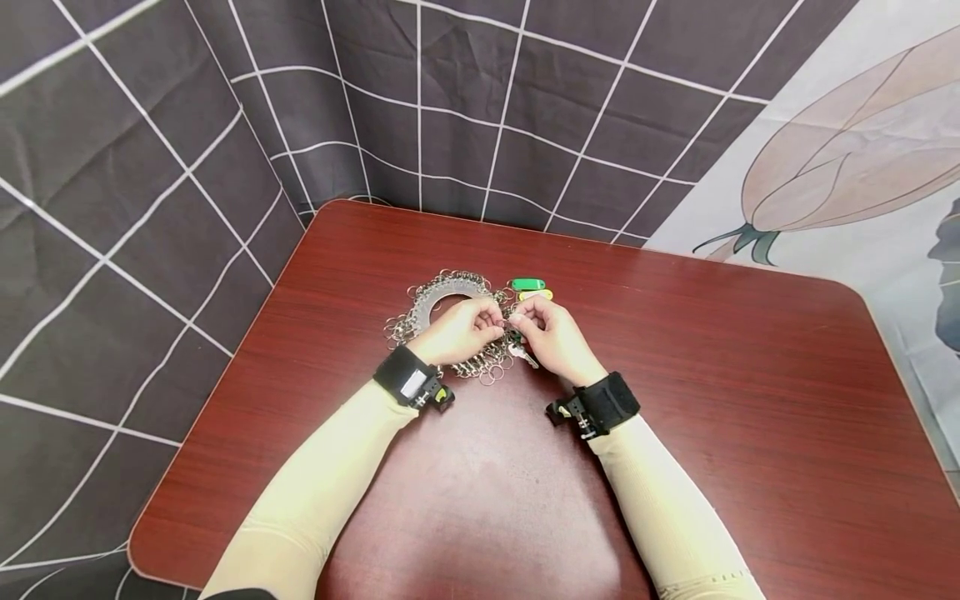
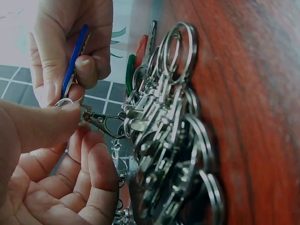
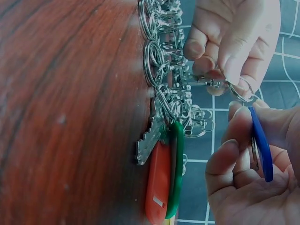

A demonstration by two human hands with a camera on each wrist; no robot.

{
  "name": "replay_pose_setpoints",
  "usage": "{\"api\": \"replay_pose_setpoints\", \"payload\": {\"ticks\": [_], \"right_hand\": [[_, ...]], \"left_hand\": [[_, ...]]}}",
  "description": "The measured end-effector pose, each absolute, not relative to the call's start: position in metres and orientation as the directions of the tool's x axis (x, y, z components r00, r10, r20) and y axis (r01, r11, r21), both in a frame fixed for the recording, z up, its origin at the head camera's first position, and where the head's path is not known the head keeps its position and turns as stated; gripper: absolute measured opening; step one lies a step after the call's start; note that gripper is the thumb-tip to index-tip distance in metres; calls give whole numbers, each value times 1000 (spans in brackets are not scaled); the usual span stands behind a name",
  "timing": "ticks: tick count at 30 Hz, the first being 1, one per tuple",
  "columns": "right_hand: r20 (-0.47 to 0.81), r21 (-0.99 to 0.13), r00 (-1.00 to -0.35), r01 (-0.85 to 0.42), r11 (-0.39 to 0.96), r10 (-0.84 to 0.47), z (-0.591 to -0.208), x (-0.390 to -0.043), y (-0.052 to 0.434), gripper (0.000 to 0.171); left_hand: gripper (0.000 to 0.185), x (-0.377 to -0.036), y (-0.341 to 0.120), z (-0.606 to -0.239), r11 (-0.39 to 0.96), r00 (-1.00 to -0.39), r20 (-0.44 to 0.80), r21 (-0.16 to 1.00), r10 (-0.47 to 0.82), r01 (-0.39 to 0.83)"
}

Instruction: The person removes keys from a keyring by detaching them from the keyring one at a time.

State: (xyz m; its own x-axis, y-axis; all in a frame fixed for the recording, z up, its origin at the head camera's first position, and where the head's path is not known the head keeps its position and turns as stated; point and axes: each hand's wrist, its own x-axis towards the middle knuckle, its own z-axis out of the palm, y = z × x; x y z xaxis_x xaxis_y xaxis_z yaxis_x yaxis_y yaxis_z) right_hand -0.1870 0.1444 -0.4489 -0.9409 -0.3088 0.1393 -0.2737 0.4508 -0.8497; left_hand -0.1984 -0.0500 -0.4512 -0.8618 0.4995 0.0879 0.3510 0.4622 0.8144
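A bundle of metal key rings and clasps (image 1: 438, 307) lies on the red-brown table (image 1: 675, 375). My left hand (image 1: 491, 321) pinches one snap clasp (image 2: 105, 123) of the bundle between thumb and fingers. Close beside it, my right hand (image 1: 522, 321) pinches a blue key tag (image 3: 261, 145) with a key behind it. The tag's split ring (image 3: 239, 89) meets the clasp where the fingertips of both hands come together. In the left wrist view the blue key tag (image 2: 75, 56) stands upright between the right hand's thumb and fingers.
A green tag (image 1: 527, 284) and a yellow tag (image 1: 536, 294) lie just beyond the hands. A red tag (image 3: 158, 185), a green tag (image 3: 176, 168) and a silver key (image 3: 149, 136) hang from the bundle. A checked dark cloth (image 1: 150, 208) surrounds the table.
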Motion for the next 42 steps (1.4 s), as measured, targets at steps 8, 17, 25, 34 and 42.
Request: {"api": "replay_pose_setpoints", "payload": {"ticks": [8, 17, 25, 34, 42], "right_hand": [[167, -863, -926, -303, 404, -338, -452, -188, 145, 8], [187, -824, -924, -333, 458, -334, -454, -188, 146, 4], [145, -839, -935, -290, 460, -324, -453, -187, 146, 5], [119, -845, -927, -283, 455, -355, -453, -186, 146, 6], [106, -867, -938, -249, 432, -329, -457, -187, 144, 9]], "left_hand": [[5, -199, -49, -452, 476, -906, 70, 832, 417, 283], [9, -197, -46, -446, 533, -922, 45, 805, 384, 261], [4, -197, -47, -447, 514, -907, 65, 806, 416, 294], [7, -199, -48, -450, 463, -925, 87, 846, 371, 265], [4, -198, -47, -451, 485, -925, 86, 831, 369, 271]]}}
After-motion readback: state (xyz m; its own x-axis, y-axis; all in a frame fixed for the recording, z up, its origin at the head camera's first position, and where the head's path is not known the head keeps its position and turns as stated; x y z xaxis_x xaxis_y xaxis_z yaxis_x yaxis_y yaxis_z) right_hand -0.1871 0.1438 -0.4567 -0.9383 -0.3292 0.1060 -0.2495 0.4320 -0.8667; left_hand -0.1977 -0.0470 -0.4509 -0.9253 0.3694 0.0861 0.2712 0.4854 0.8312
